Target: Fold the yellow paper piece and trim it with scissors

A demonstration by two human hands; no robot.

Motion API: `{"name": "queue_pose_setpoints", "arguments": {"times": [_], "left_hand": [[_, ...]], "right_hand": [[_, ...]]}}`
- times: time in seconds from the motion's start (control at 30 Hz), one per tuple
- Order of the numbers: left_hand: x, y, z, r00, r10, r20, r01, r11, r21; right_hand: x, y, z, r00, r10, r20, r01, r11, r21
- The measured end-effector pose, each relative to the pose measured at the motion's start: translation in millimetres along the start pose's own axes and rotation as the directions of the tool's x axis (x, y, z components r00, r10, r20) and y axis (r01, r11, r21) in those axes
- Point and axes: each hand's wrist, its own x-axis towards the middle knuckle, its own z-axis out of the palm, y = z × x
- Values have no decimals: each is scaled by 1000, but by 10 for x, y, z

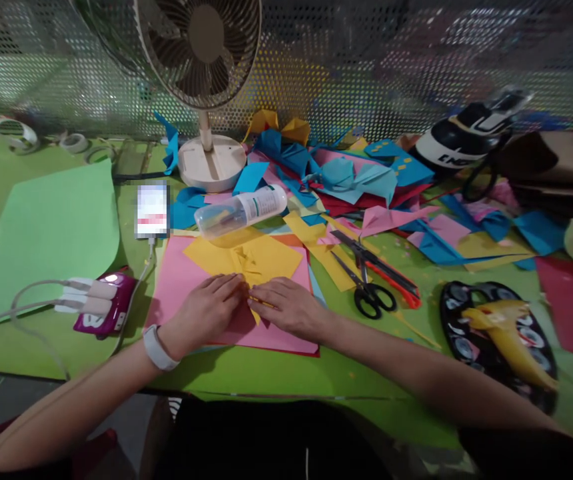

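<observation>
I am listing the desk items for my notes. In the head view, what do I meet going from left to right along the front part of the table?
Light green sheet → purple device → left hand → right hand → black-handled scissors → black paint palette.

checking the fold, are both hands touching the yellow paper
Touching. The head view shows the left hand and right hand pressed flat, fingertips on the lower edge of the yellow paper lying on the pink sheet.

Matt, seemingly smooth yellow paper (246, 257)
</observation>
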Motion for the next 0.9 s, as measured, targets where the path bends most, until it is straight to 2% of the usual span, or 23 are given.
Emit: {"name": "queue_pose_setpoints", "arguments": {"times": [0.13,0.3,0.6,0.73,0.8,0.9], "left_hand": [[-49,-1,19,999,24,45,-23,999,-24],[-92,0,63,999,27,43,-26,999,-28],[-70,17,28,999,16,32,-14,998,-63],[-75,33,37,999,19,36,-18,999,-37],[-77,42,39,999,16,41,-15,1000,-27],[-77,45,38,999,20,51,-18,999,-32]], "right_hand": [[-29,2,31,999,34,8,-34,998,45],[-48,19,55,995,99,12,-100,989,110],[-92,24,52,977,192,91,-207,956,205],[-55,35,55,969,231,87,-246,931,269],[-7,40,50,941,318,117,-339,879,336],[89,39,26,852,470,232,-524,742,418]]}}
